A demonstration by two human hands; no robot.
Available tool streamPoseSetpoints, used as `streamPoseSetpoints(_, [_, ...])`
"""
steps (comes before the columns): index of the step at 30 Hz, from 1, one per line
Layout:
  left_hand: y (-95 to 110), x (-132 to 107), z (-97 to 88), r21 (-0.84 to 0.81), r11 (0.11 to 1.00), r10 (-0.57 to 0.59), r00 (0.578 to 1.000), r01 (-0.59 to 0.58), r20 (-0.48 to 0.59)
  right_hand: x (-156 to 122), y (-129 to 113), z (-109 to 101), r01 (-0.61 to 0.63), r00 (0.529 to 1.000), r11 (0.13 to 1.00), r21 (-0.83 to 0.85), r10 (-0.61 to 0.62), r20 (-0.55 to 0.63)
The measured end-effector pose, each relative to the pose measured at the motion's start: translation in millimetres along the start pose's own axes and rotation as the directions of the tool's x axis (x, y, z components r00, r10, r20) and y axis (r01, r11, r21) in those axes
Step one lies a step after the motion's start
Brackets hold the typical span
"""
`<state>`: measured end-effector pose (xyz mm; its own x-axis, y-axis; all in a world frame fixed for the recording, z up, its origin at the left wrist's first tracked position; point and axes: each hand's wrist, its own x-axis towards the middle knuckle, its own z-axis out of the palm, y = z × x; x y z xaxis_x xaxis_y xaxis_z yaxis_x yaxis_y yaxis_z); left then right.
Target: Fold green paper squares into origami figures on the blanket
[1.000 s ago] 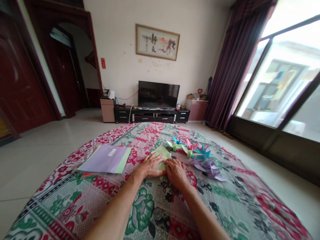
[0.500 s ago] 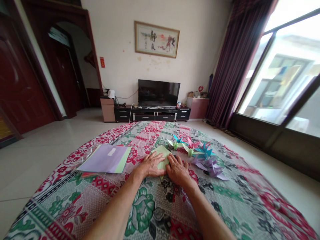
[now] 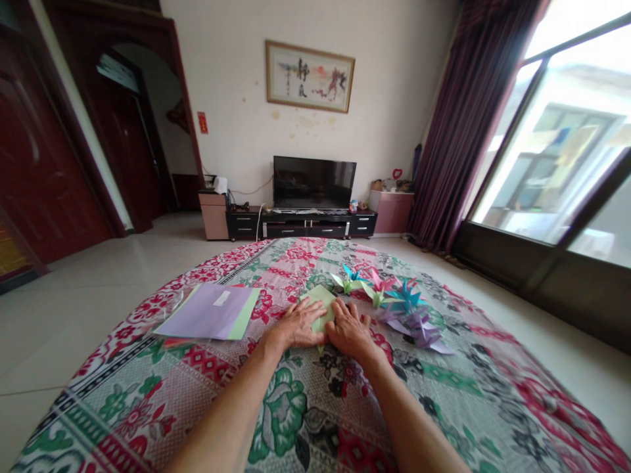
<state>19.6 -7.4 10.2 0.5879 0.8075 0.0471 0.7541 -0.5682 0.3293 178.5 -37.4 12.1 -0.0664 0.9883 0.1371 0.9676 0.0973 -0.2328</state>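
A folded piece of light green paper [image 3: 319, 297] lies flat on the patterned tablecloth in front of me. My left hand [image 3: 302, 323] rests on its left side with the fingers stretched out. On its right side presses my right hand [image 3: 351, 328], fingers also extended and slightly spread. The two hands nearly meet at the paper's lower part and cover much of it; a small pointed tip shows below them. Neither hand is wrapped round anything.
Several folded paper cranes [image 3: 407, 297] in blue, pink, green and purple stand to the right of my hands. At the left lies a stack of coloured paper sheets [image 3: 204, 315], purple on top. Beyond the round table [image 3: 290, 253] is a television [image 3: 314, 182] on a low cabinet.
Both hands stay on the green paper, and my right hand has shifted very slightly. The whole view has moved a little; nothing was picked up or let go.
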Motion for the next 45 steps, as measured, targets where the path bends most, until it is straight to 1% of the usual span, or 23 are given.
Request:
streamPoseSetpoints(3, [0, 0, -0.8, -0.007, 1.0, -0.003, 1.0, 0.003, -0.001, 2, 1, 1, -0.026, 1.0, 1.0, 0.011, 0.026, -0.014])
streamPoseSetpoints(5, [1, 0, -2.0, -0.01, 1.0, -0.008, 1.0, 0.008, 0.009, 2, 4, 2, -0.028, 0.997, 0.998, 0.057, 0.032, -0.068])
streamPoseSetpoints(6, [2, 0, -2.6, -0.012, 1.0, -0.01, 1.0, 0.01, 0.016, 1, 6, 3, -0.011, 0.993, 0.995, 0.095, 0.021, -0.113])
streamPoseSetpoints(8, [2, 0, -3.3, -0.014, 1.0, -0.011, 0.999, 0.012, 0.032, -1, 10, 3, 0.066, 0.979, 0.981, 0.18, -0.029, -0.204])
streamPoseSetpoints(10, [2, 0, -2.9, -0.017, 1.0, -0.016, 0.999, 0.016, 0.041, -3, 12, 4, 0.15, 0.965, 0.96, 0.236, -0.09, -0.245])
streamPoseSetpoints(12, [1, 0, -1.7, -0.023, 0.999, -0.022, 0.999, 0.023, 0.031, -4, 12, 4, 0.193, 0.964, 0.949, 0.248, -0.136, -0.231])
streamPoseSetpoints(14, [0, 1, -0.4, -0.034, 0.999, -0.027, 0.999, 0.028, 0.018, -6, 9, 3, 0.198, 0.966, 0.952, 0.233, -0.149, -0.212])
streamPoseSetpoints(18, [-2, 3, -1.2, -0.049, 0.998, -0.039, 0.999, 0.04, 0.017, -8, 2, 2, 0.172, 0.966, 0.963, 0.208, -0.124, -0.227])
streamPoseSetpoints(21, [-3, 5, -5.8, -0.061, 0.998, -0.016, 1.0, 0.017, 0.013, -10, -3, 2, 0.145, 0.966, 0.97, 0.194, -0.096, -0.24])
streamPoseSetpoints(25, [-4, 5, -11.0, -0.166, 0.986, 0.003, 0.998, -0.012, -0.055, -13, -8, 3, 0.102, 0.969, 0.978, 0.179, -0.058, -0.239])
streamPoseSetpoints(27, [-6, 5, -9.8, -0.217, 0.976, 0.003, 0.996, -0.024, -0.095, -14, -11, 4, 0.089, 0.968, 0.981, 0.17, -0.045, -0.245])
streamPoseSetpoints(29, [-8, 5, -5.8, -0.235, 0.971, 0.013, 0.991, -0.045, -0.136, -15, -13, 5, 0.083, 0.967, 0.984, 0.156, -0.042, -0.253])
streamPoseSetpoints(34, [-11, 7, 3.1, -0.252, 0.965, 0.011, 0.968, -0.076, -0.251, -15, -13, 8, 0.088, 0.966, 0.989, 0.119, -0.056, -0.251])
streamPoseSetpoints(40, [-10, 5, -2.6, -0.249, 0.966, -0.011, 0.954, -0.067, -0.299, -18, -12, 6, 0.137, 0.962, 0.983, 0.122, -0.102, -0.253])
streamPoseSetpoints(43, [-13, 4, -4.9, -0.199, 0.975, 0.03, 0.945, -0.1, -0.325, -20, -12, 4, 0.152, 0.963, 0.982, 0.113, -0.121, -0.241])
streamPoseSetpoints(45, [-15, 3, -5.3, -0.176, 0.978, 0.052, 0.949, -0.111, -0.31, -20, -12, 4, 0.165, 0.963, 0.98, 0.108, -0.136, -0.233])
